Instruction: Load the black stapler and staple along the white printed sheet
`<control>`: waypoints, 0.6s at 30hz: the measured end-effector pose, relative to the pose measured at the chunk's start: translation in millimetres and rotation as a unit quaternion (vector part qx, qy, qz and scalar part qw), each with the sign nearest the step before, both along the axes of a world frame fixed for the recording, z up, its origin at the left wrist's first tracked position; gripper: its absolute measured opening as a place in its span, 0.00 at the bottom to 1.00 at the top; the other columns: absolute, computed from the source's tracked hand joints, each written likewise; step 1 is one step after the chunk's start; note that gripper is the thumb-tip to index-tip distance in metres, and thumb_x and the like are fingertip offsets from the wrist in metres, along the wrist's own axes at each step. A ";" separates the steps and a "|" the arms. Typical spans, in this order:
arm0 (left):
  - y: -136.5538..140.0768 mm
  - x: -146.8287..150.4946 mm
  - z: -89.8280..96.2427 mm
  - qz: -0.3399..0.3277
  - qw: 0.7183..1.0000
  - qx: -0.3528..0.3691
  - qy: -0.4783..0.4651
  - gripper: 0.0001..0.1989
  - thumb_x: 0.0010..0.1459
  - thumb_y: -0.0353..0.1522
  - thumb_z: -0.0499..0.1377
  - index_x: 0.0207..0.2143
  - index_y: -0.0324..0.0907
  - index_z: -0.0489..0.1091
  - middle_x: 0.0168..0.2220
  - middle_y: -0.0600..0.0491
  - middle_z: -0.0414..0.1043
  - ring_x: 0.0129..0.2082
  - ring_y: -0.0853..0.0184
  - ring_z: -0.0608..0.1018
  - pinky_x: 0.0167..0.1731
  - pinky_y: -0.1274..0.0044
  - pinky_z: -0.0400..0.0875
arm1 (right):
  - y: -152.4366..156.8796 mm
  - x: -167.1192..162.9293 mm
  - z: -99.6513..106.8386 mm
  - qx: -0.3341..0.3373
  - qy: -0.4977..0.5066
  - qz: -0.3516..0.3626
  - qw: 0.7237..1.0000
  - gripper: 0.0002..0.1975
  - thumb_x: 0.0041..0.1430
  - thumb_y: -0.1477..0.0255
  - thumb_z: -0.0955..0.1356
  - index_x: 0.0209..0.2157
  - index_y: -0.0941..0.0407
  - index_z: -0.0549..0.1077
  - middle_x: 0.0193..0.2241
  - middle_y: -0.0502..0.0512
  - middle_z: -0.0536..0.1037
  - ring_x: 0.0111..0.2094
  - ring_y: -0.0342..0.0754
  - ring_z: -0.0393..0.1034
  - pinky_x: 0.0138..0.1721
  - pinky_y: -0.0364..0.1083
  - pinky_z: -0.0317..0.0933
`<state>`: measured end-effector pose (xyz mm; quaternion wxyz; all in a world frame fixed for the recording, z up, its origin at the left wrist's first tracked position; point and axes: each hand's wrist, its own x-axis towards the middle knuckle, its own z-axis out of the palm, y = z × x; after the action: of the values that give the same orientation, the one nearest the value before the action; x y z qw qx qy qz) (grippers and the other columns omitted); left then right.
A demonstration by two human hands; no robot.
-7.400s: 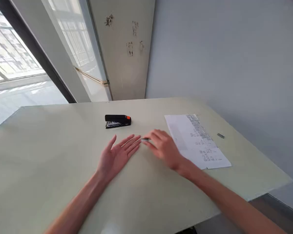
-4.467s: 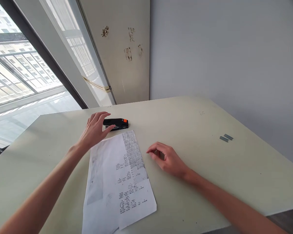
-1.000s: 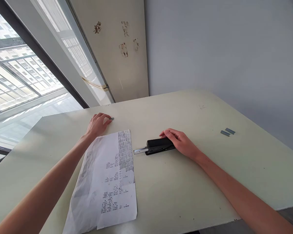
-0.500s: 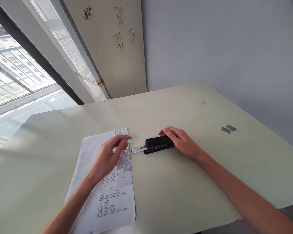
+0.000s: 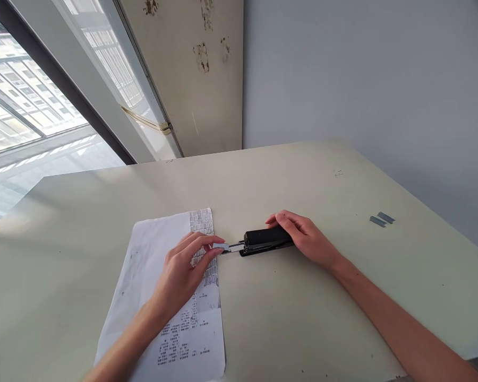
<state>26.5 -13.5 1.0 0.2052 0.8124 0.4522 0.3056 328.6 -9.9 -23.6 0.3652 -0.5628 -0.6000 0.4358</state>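
Note:
A black stapler [image 5: 265,240] lies on the pale table [image 5: 302,318], its metal staple tray pulled out toward the left. My right hand [image 5: 305,237] rests on the stapler's rear end and holds it down. My left hand [image 5: 187,265] pinches a small strip of staples [image 5: 222,246] between thumb and fingers, right at the tip of the pulled-out tray. That hand hovers over a printed sheet of paper [image 5: 155,276] lying left of the stapler.
Two loose staple strips [image 5: 381,219] lie at the far right of the table, near the grey wall. A large window and a stained beige panel stand behind the table's far edge. The table's front edge runs along the bottom right.
My left hand picked up a staple strip at the far left of the table and carried it right, to the stapler's open tray. My right hand stayed on the stapler.

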 end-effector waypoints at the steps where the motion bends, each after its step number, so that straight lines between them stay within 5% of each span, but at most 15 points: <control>1: -0.5 0.2 -1.1 -0.002 1.000 0.000 -0.003 0.08 0.73 0.39 0.58 0.47 0.51 0.77 0.38 0.54 0.77 0.38 0.64 0.79 0.40 0.72 0.75 | 0.1 -0.1 0.0 -0.001 0.000 0.001 1.000 0.24 0.74 0.49 0.59 0.42 0.48 0.80 0.46 0.53 0.84 0.51 0.56 0.75 0.48 0.51 0.65; 6: -2.4 3.0 -4.5 -0.003 1.000 -0.001 -0.002 0.08 0.73 0.38 0.58 0.47 0.51 0.77 0.47 0.52 0.78 0.44 0.62 0.80 0.43 0.71 0.76 | 0.3 -0.4 1.2 -0.003 0.004 0.006 1.000 0.24 0.74 0.49 0.59 0.42 0.48 0.80 0.46 0.53 0.84 0.52 0.57 0.75 0.49 0.52 0.65; 18: -6.7 10.6 -13.3 0.007 0.999 0.043 0.029 0.08 0.74 0.37 0.58 0.48 0.48 0.75 0.47 0.52 0.78 0.45 0.63 0.79 0.48 0.68 0.74 | -0.7 -1.4 3.8 -0.011 0.008 0.008 1.000 0.24 0.74 0.49 0.59 0.42 0.49 0.79 0.46 0.54 0.84 0.52 0.57 0.75 0.51 0.52 0.66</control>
<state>37.1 -20.3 -12.3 0.1544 0.8257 0.4500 0.3031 327.2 -10.6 -19.7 0.3602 -0.5580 -0.5970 0.4499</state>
